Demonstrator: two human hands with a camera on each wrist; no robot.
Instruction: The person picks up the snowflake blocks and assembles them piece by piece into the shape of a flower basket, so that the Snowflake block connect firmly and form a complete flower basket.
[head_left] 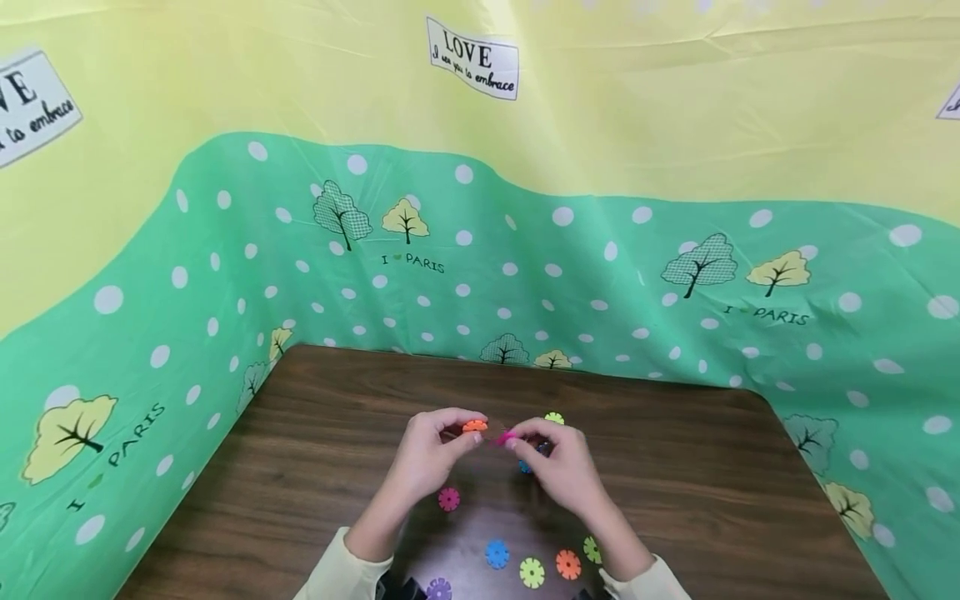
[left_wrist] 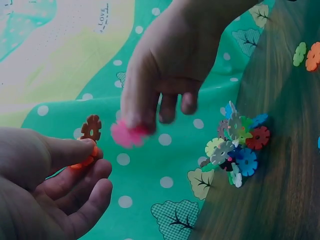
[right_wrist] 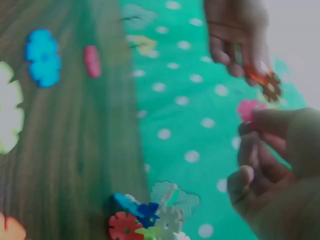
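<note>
Between thumb and fingers, my left hand (head_left: pixel 422 458) pinches an orange notched flower disc (left_wrist: pixel 86 160). A brown disc (left_wrist: pixel 92 127) stands up from that orange one, joined to it. My right hand (head_left: pixel 566 471) pinches a bright pink flower disc (right_wrist: pixel 248 110) at its fingertips. Both hands are raised above the table, and the pink disc faces the brown one with a small gap in the right wrist view. Beyond the right hand lies a cluster of many-coloured interlocked discs (left_wrist: pixel 235 147), mostly hidden behind that hand in the head view.
Loose discs lie on the dark wooden table (head_left: pixel 300 467) nearer the body: pink (head_left: pixel 448 499), blue (head_left: pixel 497 554), lime (head_left: pixel 532 572), orange (head_left: pixel 567 564) and purple (head_left: pixel 438 590). A green and yellow printed cloth (head_left: pixel 480 308) hangs around the table's far and side edges.
</note>
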